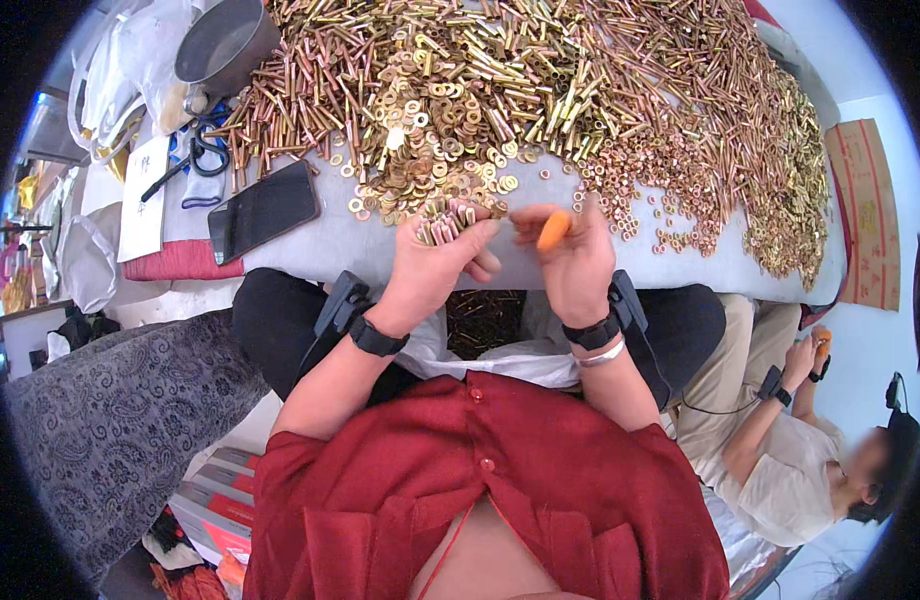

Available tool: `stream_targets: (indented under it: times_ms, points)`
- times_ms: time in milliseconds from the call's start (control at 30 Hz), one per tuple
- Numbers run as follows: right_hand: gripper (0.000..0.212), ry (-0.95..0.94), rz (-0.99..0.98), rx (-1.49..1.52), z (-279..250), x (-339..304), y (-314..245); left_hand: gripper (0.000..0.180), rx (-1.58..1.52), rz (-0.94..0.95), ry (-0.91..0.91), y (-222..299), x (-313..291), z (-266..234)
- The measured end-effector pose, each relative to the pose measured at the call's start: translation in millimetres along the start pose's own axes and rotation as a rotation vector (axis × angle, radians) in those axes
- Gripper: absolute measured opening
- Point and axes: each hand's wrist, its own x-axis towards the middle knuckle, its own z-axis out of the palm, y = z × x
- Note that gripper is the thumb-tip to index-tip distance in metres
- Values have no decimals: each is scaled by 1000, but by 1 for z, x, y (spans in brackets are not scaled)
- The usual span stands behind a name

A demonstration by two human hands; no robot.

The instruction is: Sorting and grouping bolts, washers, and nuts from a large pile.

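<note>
My left hand (439, 262) is closed around a bunch of yellowish and pinkish metal bolts (445, 224), held close together with their ends upward. Close by on the right, my right hand (583, 262) has its fingers curled toward the left hand. An orange finger cover (554, 230) sits on one of its digits. The right fingertips are smeared by motion, and anything small between them cannot be made out. Just beyond both hands, a heap of brass-coloured flat washers (435, 130) lies on the grey table cover (370, 250).
Large piles of bolts (670, 70) and nuts (630, 180) spread across the table. At left are a black phone (265, 212), scissors (202, 157), white paper (144, 195) and a metal pot (228, 45). A co-worker (790, 470) sits at right. Cardboard (868, 215) stands beyond the table's right edge.
</note>
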Motion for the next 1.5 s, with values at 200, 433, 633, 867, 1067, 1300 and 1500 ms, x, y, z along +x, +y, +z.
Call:
stream_targets:
  times_ms: [200, 433, 633, 867, 1067, 1300, 1500]
  points:
    - [54, 138, -14, -372, -10, 10, 0, 17, 85, -92, 14, 2, 2, 0]
    - [24, 237, -567, -1177, 6, 88, 3, 20, 433, -295, -157, 6, -5, 6]
    - [27, 260, -804, -1590, 9, 108, 12, 33, 245, -237, -43, 3, -1, 1]
    - [21, 87, -582, -1210, 9, 64, -15, 26, -6, -324, -34, 14, 2, -10]
    - [20, -106, -731, -1406, -1, 29, -22, 24, 13, -336, -32, 18, 2, -8]
    - [21, -86, -702, -1343, -2, 20, -18, 24, 53, -340, -75, 13, 3, -9]
    - [22, -128, -713, -1396, -4, 14, -16, 26, 124, -368, -113, 12, 2, -10]
